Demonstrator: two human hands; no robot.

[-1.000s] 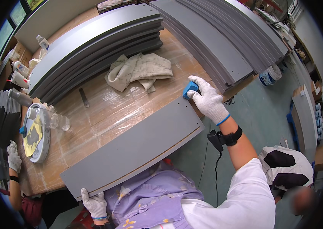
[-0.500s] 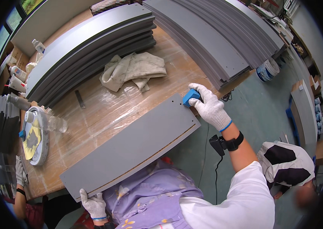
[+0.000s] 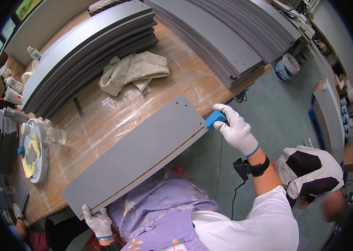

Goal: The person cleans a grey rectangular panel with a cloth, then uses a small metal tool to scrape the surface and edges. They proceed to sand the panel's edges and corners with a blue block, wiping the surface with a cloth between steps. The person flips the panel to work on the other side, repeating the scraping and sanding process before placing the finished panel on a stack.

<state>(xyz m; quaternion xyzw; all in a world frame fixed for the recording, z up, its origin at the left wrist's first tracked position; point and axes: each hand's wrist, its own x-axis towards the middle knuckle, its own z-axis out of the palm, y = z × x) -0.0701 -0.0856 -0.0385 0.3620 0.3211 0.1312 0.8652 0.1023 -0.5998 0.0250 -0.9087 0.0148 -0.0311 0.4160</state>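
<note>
Blue block (image 3: 215, 119) farther down the grey panel's (image 3: 141, 152) end, tight between right-hand fingers (image 3: 224, 109).

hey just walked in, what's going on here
A person in white gloves is handling a grey panel at the near side of the table. The left hand grips its near left corner, and the right hand holds a blue block at the panel's right end. Beyond the panel, a crumpled cloth lies in front of a stack of similar grey boards.

Head-worn fisheye; downward over both hands (image 3: 238, 130) (image 3: 98, 222)
</note>
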